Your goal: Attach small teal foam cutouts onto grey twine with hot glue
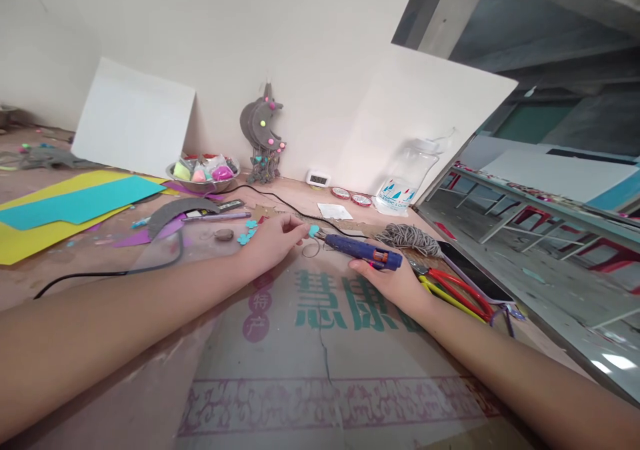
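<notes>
A: What could be going wrong here?
B: A small bright-blue flat piece [314, 231] is being pinched between the nearly meeting fingertips of the left hand [273, 240], right by the tip of the dark-blue glue gun [364, 250]. If the tip is being heated, those fingers could be getting burned by a slip.
A: And the right hand [385, 278]?
B: The gun is being gripped in its curled fingers; how tightly cannot be told. By a snag of the thin black cord [280, 199], a bump could be being caused.
A: What is being counted, left to right?
B: Little blue flower shapes [247, 233] are being bunched too closely for counting. Then one pinched piece, two round red-rimmed tins [341, 193], one gun, one grey string bundle [410, 238] and one dark-screened phone [473, 273] are being counted.
</notes>
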{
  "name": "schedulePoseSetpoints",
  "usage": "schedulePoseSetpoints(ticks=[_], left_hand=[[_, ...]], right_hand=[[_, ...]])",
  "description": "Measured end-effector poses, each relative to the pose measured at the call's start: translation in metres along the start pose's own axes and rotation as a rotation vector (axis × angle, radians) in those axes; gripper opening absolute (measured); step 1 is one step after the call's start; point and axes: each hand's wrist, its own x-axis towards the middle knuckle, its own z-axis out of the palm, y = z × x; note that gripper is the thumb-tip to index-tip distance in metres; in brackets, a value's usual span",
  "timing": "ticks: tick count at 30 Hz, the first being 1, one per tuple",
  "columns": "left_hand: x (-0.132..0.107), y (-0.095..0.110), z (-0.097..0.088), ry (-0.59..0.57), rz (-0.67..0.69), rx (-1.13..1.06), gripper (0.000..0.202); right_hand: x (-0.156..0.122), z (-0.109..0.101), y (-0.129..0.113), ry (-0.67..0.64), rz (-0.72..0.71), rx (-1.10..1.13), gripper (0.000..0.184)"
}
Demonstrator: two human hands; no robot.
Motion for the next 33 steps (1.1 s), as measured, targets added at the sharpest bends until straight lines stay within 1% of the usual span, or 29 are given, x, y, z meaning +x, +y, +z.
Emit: schedulePoseSetpoints(ticks=[3, 13, 22, 33], left_hand=[[0.0007, -0.0022, 0.0001, 0.001, 0.003, 0.006, 0.029], [0.001, -0.002, -0.0003, 0.006, 0.0, 0.025, 0.029], [0.0, -0.0008, 0.0003, 0.003, -0.002, -0.011, 0.028], [-0.0025, 0.0052, -0.0009, 0.006, -0.007, -0.019, 0.025]], right_hand=[[-0.0001, -0.0007, 0.0039, 0.007, 0.005, -0.048, 0.032], [-0.0012, -0.0002, 0.0052, 0.025, 0.017, -0.073, 0.042], [-0.0004, -0.0002, 0.0082, 0.057, -0.008, -0.073, 0.038], [-0.0016, 0.0006, 0.0028, 0.041, 0.011, -0.066, 0.035]])
